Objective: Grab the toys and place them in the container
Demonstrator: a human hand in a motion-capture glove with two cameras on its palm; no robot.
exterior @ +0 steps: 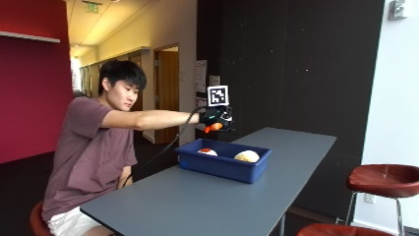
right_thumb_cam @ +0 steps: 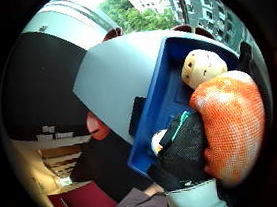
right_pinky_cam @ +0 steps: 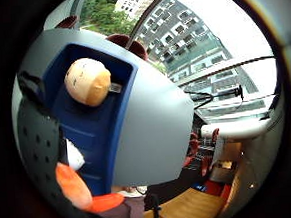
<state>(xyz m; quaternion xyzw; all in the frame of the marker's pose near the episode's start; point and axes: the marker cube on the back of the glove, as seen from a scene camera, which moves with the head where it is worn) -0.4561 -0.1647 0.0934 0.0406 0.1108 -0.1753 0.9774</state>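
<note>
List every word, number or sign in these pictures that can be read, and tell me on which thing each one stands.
None can be read.
Ceiling sign down the corridor: lettering too small to read.
Papers on the dark wall: blurred, unreadable.
Blue container, the cream toy in it, and the orange toy gripped by the gloved right hand: no lettering visible.

Open container (exterior: 223, 166), two toys (exterior: 247, 156) inside

you're in an office/campus building | hallway with doors (exterior: 167, 93) + exit sign (exterior: 92, 7) | grey desk (exterior: 196, 196), bar stools (exterior: 381, 179) | high-rise blocks (right_pinky_cam: 191, 40) outside
</note>
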